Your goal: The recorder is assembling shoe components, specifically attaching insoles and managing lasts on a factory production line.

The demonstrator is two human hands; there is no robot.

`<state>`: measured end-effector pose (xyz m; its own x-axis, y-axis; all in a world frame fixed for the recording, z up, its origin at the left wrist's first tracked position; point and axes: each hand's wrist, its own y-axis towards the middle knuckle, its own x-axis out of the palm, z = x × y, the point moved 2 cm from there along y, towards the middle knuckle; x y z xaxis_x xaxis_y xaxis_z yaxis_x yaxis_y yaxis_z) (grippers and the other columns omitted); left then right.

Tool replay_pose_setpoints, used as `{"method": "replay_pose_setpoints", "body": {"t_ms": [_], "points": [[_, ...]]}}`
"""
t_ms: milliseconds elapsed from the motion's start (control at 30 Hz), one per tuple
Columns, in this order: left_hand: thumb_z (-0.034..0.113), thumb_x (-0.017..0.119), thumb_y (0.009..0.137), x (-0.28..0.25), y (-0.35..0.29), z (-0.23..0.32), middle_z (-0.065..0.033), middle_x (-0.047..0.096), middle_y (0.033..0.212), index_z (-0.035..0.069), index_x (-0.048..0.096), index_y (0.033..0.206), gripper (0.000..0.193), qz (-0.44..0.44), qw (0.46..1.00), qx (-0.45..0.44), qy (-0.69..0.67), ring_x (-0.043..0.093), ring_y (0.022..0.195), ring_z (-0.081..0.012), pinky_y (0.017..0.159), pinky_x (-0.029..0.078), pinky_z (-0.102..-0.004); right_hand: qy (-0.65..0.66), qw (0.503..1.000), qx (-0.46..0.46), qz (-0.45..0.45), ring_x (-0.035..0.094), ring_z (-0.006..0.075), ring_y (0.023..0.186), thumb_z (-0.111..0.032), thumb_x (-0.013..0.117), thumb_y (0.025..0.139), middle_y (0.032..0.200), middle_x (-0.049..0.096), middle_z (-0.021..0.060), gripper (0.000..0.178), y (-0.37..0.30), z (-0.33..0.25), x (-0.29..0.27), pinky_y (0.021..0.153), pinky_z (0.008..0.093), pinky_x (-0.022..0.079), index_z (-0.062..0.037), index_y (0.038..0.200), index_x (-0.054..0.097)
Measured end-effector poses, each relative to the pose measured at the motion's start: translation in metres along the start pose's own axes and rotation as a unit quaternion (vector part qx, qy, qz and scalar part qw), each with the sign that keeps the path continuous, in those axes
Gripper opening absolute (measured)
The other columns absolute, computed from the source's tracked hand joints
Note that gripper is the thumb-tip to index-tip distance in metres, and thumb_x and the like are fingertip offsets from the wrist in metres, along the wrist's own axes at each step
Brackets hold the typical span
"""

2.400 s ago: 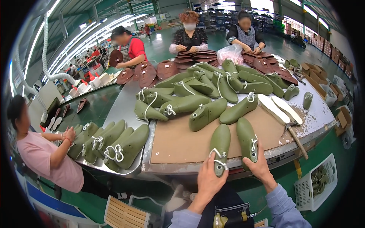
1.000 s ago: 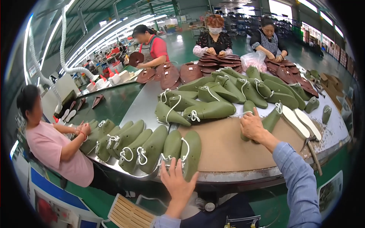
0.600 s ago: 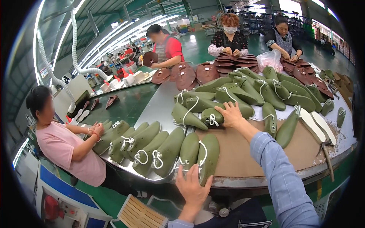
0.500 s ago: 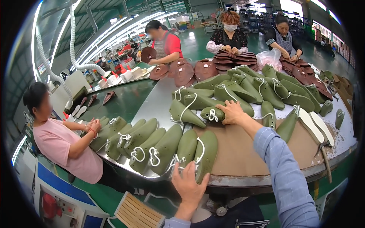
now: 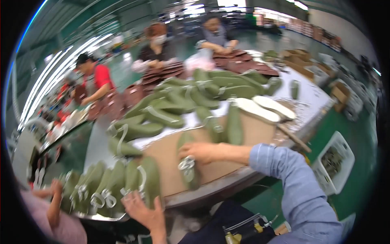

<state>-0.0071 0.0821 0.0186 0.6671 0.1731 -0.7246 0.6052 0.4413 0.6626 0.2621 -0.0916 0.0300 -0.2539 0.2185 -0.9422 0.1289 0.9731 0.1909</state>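
Note:
My right hand [image 5: 203, 153] grips a green shoe last [image 5: 189, 177] with a looped white cord, standing over the brown board [image 5: 221, 179] near the table's front edge. To its left, my left hand [image 5: 144, 211] has its fingers spread at the heel end of another green last [image 5: 150, 179], the nearest of a row along the edge. Whether those fingertips touch it I cannot tell, as the picture is blurred. More corded lasts [image 5: 118, 181] stand farther left in that row. Beyond the board lies a heap of green lasts [image 5: 199, 91].
Two white insoles [image 5: 258, 110] and a wooden-handled tool [image 5: 294, 138] lie right of the board. A white crate [image 5: 335, 162] is beside the table. Across it, people handle dark red leather pieces [image 5: 243, 63]; a person in pink [image 5: 50, 215] reaches toward the row's left end.
My right hand has brought one last from the heap's front to the board near the edge. The view has swung to the right. My left hand stays by the row.

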Motion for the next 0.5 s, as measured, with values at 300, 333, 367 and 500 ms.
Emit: {"method": "replay_pose_setpoints", "body": {"t_ms": [300, 333, 367, 500], "points": [[0.024, 0.075, 0.075, 0.013, 0.008, 0.144, -0.0276, 0.038, 0.144, -0.003, 0.035, 0.141, 0.082, -0.272, 0.875, -0.004, -0.402, 0.034, 0.136, -0.0424, 0.112, 0.029, -0.0453, -0.155, 0.787, 0.432, 0.413, 0.065, 0.0309, 0.092, -0.025, 0.068, 0.084, 0.095, 0.069, 0.0157, 0.023, -0.243, 0.051, -0.088, 0.085, 0.0393, 0.051, -0.0073, 0.097, 0.071], [0.023, 0.076, 0.074, 0.038, 0.012, 0.143, -0.0282, 0.038, 0.144, -0.003, 0.036, 0.141, 0.082, -0.306, 0.844, -0.01, -0.441, 0.034, 0.136, -0.0414, 0.112, 0.03, -0.0433, -0.209, 0.767, 0.475, 0.378, 0.063, 0.0332, 0.097, -0.025, 0.069, 0.081, 0.097, 0.068, 0.0166, 0.026, -0.272, 0.077, -0.084, 0.088, 0.0405, 0.049, -0.0082, 0.1, 0.07], [0.023, 0.076, 0.074, 0.054, 0.015, 0.139, -0.0282, 0.038, 0.144, -0.003, 0.036, 0.141, 0.082, -0.304, 0.844, -0.008, -0.443, 0.034, 0.136, -0.0414, 0.112, 0.03, -0.0433, -0.162, 0.76, 0.555, 0.296, 0.062, 0.0332, 0.1, -0.026, 0.07, 0.079, 0.101, 0.067, 0.017, 0.029, -0.307, 0.101, -0.075, 0.089, 0.041, 0.049, -0.0086, 0.102, 0.069], [0.015, 0.075, 0.072, 0.069, 0.025, 0.127, -0.0271, 0.041, 0.141, -0.001, 0.038, 0.139, 0.078, -0.355, 0.817, -0.032, -0.453, 0.038, 0.134, -0.0388, 0.111, 0.031, -0.0421, -0.007, 0.75, 0.646, 0.141, 0.059, 0.0328, 0.105, -0.03, 0.074, 0.072, 0.107, 0.064, 0.0166, 0.042, -0.326, 0.12, -0.082, 0.089, 0.0456, 0.047, -0.0126, 0.11, 0.067]]}}
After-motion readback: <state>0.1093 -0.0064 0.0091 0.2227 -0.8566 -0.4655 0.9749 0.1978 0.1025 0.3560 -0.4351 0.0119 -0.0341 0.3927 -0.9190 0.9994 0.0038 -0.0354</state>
